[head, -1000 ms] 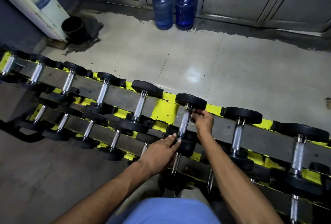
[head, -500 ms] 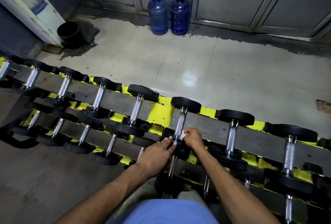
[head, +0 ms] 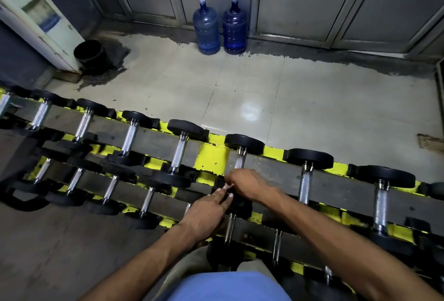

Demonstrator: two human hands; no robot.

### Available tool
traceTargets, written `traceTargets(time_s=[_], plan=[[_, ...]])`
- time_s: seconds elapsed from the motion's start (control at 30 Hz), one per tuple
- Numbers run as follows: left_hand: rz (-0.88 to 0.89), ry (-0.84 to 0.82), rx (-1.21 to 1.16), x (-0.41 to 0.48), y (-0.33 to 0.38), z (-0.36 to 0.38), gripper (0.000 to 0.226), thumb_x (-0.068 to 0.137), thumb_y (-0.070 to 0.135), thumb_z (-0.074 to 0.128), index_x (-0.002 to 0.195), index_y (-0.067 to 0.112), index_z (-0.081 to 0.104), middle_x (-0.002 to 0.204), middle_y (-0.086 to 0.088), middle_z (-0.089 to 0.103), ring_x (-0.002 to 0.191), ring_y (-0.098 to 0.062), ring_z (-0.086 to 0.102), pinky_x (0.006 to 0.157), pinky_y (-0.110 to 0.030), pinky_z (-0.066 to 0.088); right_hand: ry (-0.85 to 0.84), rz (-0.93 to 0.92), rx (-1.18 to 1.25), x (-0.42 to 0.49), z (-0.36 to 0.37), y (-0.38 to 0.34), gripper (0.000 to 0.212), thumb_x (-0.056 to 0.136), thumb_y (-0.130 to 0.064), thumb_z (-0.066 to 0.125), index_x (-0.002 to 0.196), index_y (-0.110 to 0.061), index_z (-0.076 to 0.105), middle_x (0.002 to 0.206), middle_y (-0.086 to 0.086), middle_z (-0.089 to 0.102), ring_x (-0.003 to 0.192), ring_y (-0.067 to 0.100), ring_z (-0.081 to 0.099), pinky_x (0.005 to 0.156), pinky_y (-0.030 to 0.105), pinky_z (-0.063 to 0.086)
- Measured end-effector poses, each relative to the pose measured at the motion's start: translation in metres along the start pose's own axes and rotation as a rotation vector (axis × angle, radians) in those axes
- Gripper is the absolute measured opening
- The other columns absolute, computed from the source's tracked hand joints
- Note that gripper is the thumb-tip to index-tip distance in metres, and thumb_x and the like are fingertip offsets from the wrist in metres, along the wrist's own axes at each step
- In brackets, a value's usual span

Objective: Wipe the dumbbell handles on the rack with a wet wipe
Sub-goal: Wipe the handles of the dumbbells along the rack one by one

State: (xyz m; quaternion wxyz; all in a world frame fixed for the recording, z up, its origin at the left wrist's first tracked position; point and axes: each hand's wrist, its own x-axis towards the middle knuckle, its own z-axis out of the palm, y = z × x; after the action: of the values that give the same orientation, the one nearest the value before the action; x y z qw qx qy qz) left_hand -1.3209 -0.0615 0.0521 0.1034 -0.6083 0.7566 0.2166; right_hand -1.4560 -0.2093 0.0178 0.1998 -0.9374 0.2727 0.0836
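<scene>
My right hand point(head: 247, 185), at the centre of the frame, is curled round the lower end of the knurled chrome handle point(head: 239, 161) of a black-headed dumbbell point(head: 243, 144). A second ago it gripped the top, just under the far head, and it has slid down since. A sliver of white wet wipe point(head: 230, 186) shows at its fingertips. My left hand point(head: 206, 214), just below, stays flat, fingers straight and together, tips touching the dumbbell's near head. The dumbbell lies on the top tier of the yellow-and-grey steel rack point(head: 213, 159) crossing the frame's middle. At upper centre, two blue plastic water jugs point(head: 207, 29) stand on the pale tiled floor point(head: 312, 108).
</scene>
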Motion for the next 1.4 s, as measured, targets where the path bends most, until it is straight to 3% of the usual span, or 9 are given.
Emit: traceTargets(time_s=[0.13,0.27,0.4,0.67,0.77,0.97,1.13,1.27,1.4], plan=[[-0.015,-0.010,-0.004,0.001,0.001,0.003,0.069,0.105,0.016,0.047,0.167,0.013,0.016,0.174,-0.017,0.009,0.160,-0.030,0.017,0.127,-0.039,0.025,-0.096,-0.202,-0.396,0.027,-0.001,-0.006,0.016,0.095,-0.031,0.060,0.101,-0.023,0.072,0.099,-0.002,0.069,0.102,0.023,0.055,0.091,0.044,0.041],[-0.043,-0.025,-0.029,0.001,0.004,0.007,0.074,0.105,0.015,0.049,0.168,0.017,0.011,0.175,-0.014,0.004,0.161,-0.029,0.015,0.127,-0.041,0.029,-0.429,-0.083,-0.362,0.045,-0.008,-0.011,0.020,0.099,-0.027,0.054,0.101,-0.018,0.072,0.104,0.005,0.073,0.106,0.026,0.061,0.111,0.049,0.033],[-0.074,-0.048,-0.041,0.000,0.003,0.009,0.080,0.101,0.015,0.052,0.168,0.021,0.009,0.175,-0.016,-0.001,0.161,-0.030,0.014,0.126,-0.043,0.031,-0.501,-0.055,-0.295,0.052,-0.013,-0.013,0.020,0.098,-0.024,0.054,0.101,-0.016,0.073,0.106,0.007,0.073,0.108,0.026,0.063,0.118,0.052,0.027],[-0.053,-0.009,-0.064,-0.005,0.002,0.003,0.083,0.099,0.018,0.055,0.168,0.020,0.009,0.175,-0.014,-0.005,0.162,-0.026,0.007,0.125,-0.039,0.030,0.045,-0.175,-0.203,0.006,-0.011,0.003,0.018,0.093,-0.026,0.056,0.105,-0.025,0.069,0.097,0.003,0.062,0.099,0.026,0.054,0.088,0.042,0.043],[-0.042,-0.015,-0.076,-0.008,0.001,0.004,0.083,0.100,0.021,0.055,0.169,0.021,0.008,0.175,-0.013,-0.006,0.162,-0.025,0.006,0.125,-0.038,0.031,0.165,0.051,0.041,-0.012,0.012,0.000,0.015,0.092,-0.021,0.059,0.107,-0.017,0.060,0.101,0.007,0.057,0.095,0.029,0.058,0.072,0.037,0.046],[-0.024,-0.009,-0.089,-0.009,0.003,0.000,0.085,0.100,0.025,0.059,0.169,0.021,0.008,0.175,-0.013,-0.005,0.162,-0.024,0.008,0.124,-0.040,0.036,0.255,0.664,0.715,-0.022,0.054,0.011,0.019,0.082,-0.015,0.076,0.077,-0.022,0.059,0.075,-0.004,0.065,0.068,0.014,0.056,0.061,0.028,0.038],[-0.005,-0.007,-0.096,-0.011,0.002,-0.003,0.081,0.102,0.025,0.056,0.169,0.020,0.009,0.175,-0.013,-0.006,0.162,-0.024,0.007,0.125,-0.035,0.027,0.230,0.843,1.245,-0.004,0.060,0.030,0.020,0.086,0.001,0.067,0.074,-0.015,0.068,0.072,0.005,0.064,0.066,0.017,0.054,0.063,0.028,0.042],[0.014,-0.009,-0.086,-0.010,-0.002,-0.006,0.082,0.103,0.027,0.057,0.169,0.021,0.008,0.176,-0.011,-0.005,0.162,-0.024,0.009,0.123,-0.037,0.031,0.219,0.901,1.189,0.020,0.050,0.060,0.016,0.081,0.001,0.069,0.071,-0.012,0.070,0.072,0.008,0.071,0.072,0.024,0.066,0.073,0.037,0.055],[0.028,-0.033,-0.077,-0.012,-0.004,-0.003,0.084,0.103,0.029,0.058,0.169,0.023,0.006,0.176,-0.010,-0.007,0.162,-0.024,0.009,0.122,-0.037,0.033,0.176,0.896,1.161,0.021,0.032,0.055,0.022,0.086,0.008,0.060,0.072,-0.009,0.065,0.066,0.008,0.064,0.061,0.022,0.059,0.063,0.034,0.053]])
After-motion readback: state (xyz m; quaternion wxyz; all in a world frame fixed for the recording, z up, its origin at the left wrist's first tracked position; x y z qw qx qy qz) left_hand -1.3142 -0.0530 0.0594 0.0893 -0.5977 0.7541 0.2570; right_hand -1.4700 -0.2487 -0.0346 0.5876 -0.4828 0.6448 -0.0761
